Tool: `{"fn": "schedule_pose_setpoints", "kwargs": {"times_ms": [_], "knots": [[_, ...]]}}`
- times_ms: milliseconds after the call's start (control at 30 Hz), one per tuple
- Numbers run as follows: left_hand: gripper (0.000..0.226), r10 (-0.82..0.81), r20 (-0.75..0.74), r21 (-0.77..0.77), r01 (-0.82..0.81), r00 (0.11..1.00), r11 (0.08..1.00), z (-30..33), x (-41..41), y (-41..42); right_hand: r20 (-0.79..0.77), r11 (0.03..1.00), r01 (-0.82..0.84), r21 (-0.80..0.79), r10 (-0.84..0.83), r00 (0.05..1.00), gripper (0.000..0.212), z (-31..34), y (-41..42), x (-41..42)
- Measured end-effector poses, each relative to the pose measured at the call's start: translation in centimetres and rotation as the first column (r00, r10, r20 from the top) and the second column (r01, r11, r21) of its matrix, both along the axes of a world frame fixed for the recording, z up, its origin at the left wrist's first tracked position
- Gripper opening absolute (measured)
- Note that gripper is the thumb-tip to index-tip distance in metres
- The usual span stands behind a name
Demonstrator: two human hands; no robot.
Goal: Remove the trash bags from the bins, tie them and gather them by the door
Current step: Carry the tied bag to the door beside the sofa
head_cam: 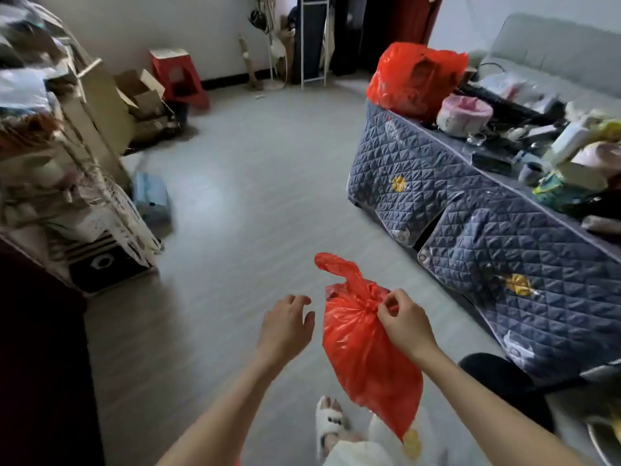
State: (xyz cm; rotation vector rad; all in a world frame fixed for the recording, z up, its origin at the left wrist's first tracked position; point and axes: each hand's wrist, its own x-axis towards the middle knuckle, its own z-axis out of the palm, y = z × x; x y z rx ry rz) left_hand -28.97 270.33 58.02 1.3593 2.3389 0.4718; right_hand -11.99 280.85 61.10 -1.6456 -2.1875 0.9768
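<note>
A red plastic trash bag [364, 351] hangs in the air in front of me, knotted at its neck, with a loose tail sticking up and to the left. My right hand [405, 322] pinches the bag at the knot and carries its weight. My left hand [285, 326] hovers a little to the left of the bag, fingers spread, touching nothing. A second, larger red bag [415, 79] sits open at the far corner of the quilt-covered table [470, 210].
A black round bin [504, 381] stands low at the right beside the table. Cluttered shelves [60, 156] and cardboard boxes [141, 95] line the left side, with a red stool [178, 77] behind. A dark doorway [356, 31] lies at the back. My slippered foot [329, 422] is below the bag.
</note>
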Motion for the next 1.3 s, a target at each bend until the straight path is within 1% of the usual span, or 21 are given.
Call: {"fn": "schedule_pose_setpoints", "kwargs": {"times_ms": [67,100,200,233,300,400,467,533,633,767,833,900,1000,1033,1067,1133,1167,1200,1233,1267,1300], "knots": [[0.037,-0.037,-0.013,0.012,0.038,0.999,0.999,0.2,-3.2,5.6,-0.008,1.0,0.01,0.008,-0.009,1.0,0.008,-0.3,5.4,-3.0],[0.038,-0.05,-0.017,0.03,0.051,0.999,0.998,0.0,-5.7,9.8,-0.016,1.0,0.004,0.017,-0.004,1.0,0.008,-0.8,9.5,-5.6],[0.038,-0.009,-0.011,0.025,0.01,1.0,1.0,-0.2,-12.8,20.7,0.005,0.999,-0.032,0.006,0.032,0.999,0.01,-1.6,20.4,-12.7],[0.038,0.008,0.001,0.016,-0.008,1.0,1.0,0.1,-14.5,23.1,0.017,0.999,-0.053,-0.001,0.053,0.998,0.011,-1.4,22.8,-14.5],[0.037,0.026,-0.004,0.03,-0.026,1.0,0.999,0.8,-19.4,29.9,0.022,0.993,-0.107,0.045,0.106,0.994,0.012,-0.8,30.2,-19.8],[0.036,0.066,-0.013,0.044,-0.066,0.998,0.997,1.8,-25.3,36.9,0.028,0.978,-0.18,0.102,0.178,0.984,0.011,-0.2,38.7,-26.3],[0.036,0.086,-0.032,0.04,-0.085,0.996,0.996,2.3,-29.1,40.6,0.062,0.963,-0.232,0.137,0.225,0.972,0.011,0.2,43.4,-30.1],[0.036,0.124,-0.037,0.052,-0.122,0.992,0.991,2.1,-34.8,46.6,0.058,0.95,-0.254,0.18,0.248,0.967,0.011,-0.2,50.3,-35.8],[0.037,0.146,-0.039,0.102,-0.142,0.988,0.985,2.1,-42.0,55.1,0.038,0.943,-0.238,0.23,0.236,0.971,0.008,-1.2,59.0,-42.6],[0.038,0.123,-0.029,0.126,-0.118,0.992,0.985,1.2,-52.2,67.9,0.055,0.946,-0.247,0.21,0.241,0.969,0.01,-3.2,70.9,-52.4],[0.037,0.108,-0.029,0.124,-0.103,0.994,0.987,1.3,-57.2,75.3,0.081,0.946,-0.263,0.19,0.252,0.964,0.007,-3.2,77.6,-57.2],[0.034,0.081,-0.027,0.115,-0.078,0.996,0.99,2.0,-60.5,81.3,0.066,0.948,-0.253,0.193,0.245,0.967,0.005,-2.4,82.9,-60.5],[0.03,-0.003,-0.021,0.08,0.004,1.0,0.997,2.2,-64.8,91.3,0.019,0.944,-0.21,0.254,0.212,0.977,0.005,-2.3,91.8,-64.8],[0.032,-0.025,-0.02,0.085,0.027,0.999,0.996,2.0,-66.2,94.7,0.039,0.941,-0.205,0.271,0.202,0.979,0.006,-2.4,94.5,-66.3],[0.038,-0.051,-0.016,0.08,0.052,0.999,0.995,1.8,-67.6,98.5,0.056,0.93,-0.203,0.307,0.195,0.979,0.009,-2.7,97.8,-67.9],[0.051,-0.091,-0.047,0.074,0.094,0.995,0.993,1.3,-70.0,105.8,0.133,0.841,-0.256,0.477,0.219,0.967,0.006,-3.6,104.3,-71.1],[0.05,-0.102,-0.058,0.061,0.106,0.993,0.992,0.7,-71.2,109.0,0.163,0.798,-0.275,0.537,0.222,0.961,0.007,-4.0,107.4,-72.3],[0.044,-0.115,-0.071,0.055,0.119,0.991,0.991,0.3,-72.8,113.6,0.201,0.763,-0.308,0.569,0.234,0.951,0.01,-4.2,111.8,-74.0],[0.037,-0.125,-0.083,0.054,0.13,0.989,0.99,0.4,-74.0,116.3,0.253,0.729,-0.348,0.59,0.242,0.937,0.012,-4.2,114.6,-75.2],[0.034,-0.126,-0.081,0.055,0.13,0.989,0.99,0.4,-74.9,118.5,0.272,0.702,-0.369,0.609,0.252,0.929,0.018,-4.6,117.1,-76.1],[0.033,-0.137,-0.091,0.044,0.142,0.986,0.989,0.4,-77.0,123.6,0.296,0.69,-0.388,0.612,0.255,0.92,0.026,-4.7,122.1,-77.7]]}}
